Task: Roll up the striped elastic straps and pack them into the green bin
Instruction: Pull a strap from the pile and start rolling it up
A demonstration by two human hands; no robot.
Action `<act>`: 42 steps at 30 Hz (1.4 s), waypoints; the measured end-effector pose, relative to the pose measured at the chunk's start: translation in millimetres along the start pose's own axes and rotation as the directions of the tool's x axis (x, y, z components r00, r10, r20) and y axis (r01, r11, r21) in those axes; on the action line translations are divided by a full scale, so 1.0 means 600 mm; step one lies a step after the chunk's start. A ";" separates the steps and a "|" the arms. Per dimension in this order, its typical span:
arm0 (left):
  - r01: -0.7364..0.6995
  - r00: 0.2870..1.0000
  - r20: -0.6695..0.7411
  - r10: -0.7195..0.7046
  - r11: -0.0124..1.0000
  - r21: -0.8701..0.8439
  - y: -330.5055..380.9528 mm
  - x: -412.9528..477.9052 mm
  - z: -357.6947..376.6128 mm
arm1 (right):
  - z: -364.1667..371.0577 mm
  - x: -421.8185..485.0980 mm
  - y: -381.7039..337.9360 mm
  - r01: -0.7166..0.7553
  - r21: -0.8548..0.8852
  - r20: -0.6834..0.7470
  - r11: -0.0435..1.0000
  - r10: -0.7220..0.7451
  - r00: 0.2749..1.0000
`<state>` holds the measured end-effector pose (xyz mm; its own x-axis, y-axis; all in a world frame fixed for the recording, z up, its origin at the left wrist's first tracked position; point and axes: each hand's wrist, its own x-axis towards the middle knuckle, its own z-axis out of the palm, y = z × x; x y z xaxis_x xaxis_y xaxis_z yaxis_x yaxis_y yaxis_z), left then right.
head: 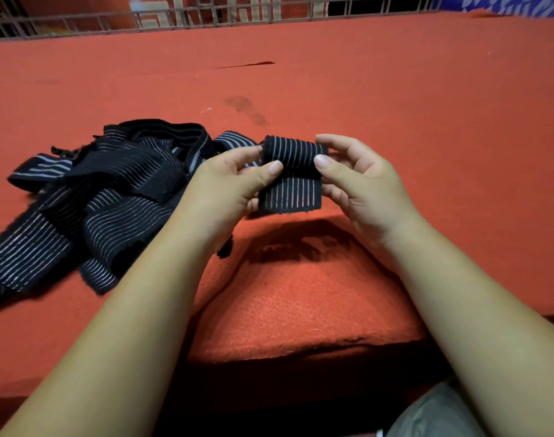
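The red felt-covered table fills most of the view, and on its left side lies a tangled heap of black striped elastic straps, all loose and unrolled, so most of the work appears to be ahead. No finished roll shows anywhere on the felt, and the green bin is not in view, so nothing can be said about what has been packed. Near the middle, held just above the table, the left hand and the right hand each pinch one end of a partly wound roll, thumbs in front and fingers curled behind. A short flat tail hangs below the roll. How many straps make up the heap is hard to tell, its left edge is cut off, and whether the band behind the left hand joins the roll is hidden.
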<state>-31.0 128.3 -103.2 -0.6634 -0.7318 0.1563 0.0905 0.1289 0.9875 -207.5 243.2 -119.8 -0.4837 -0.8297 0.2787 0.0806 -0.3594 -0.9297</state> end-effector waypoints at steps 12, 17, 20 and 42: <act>0.034 0.999 0.040 -0.029 0.992 -0.125 -0.011 -0.001 0.022 | -0.025 0.004 -0.003 0.117 -0.275 0.065 0.954 -0.103 0.993; 0.053 0.998 0.019 -0.052 0.997 -0.061 -0.013 0.000 0.018 | -0.033 0.003 -0.011 0.098 -0.303 0.069 0.948 -0.081 0.994; 0.012 1.000 -0.007 -0.012 0.997 -0.073 -0.020 0.003 0.023 | -0.035 0.001 -0.008 0.074 -0.290 0.073 0.954 -0.055 0.996; 0.070 0.994 -0.101 -0.050 0.978 0.197 -0.036 0.098 0.158 | -0.157 0.040 -0.015 -0.143 -0.505 -0.231 0.851 0.026 0.973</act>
<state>-142.4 145.8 -117.1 -0.5890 -0.8010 0.1074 -0.1041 0.2070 0.9728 -301.7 266.7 -127.2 -0.6697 -0.7177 0.1911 -0.3027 0.0288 -0.9527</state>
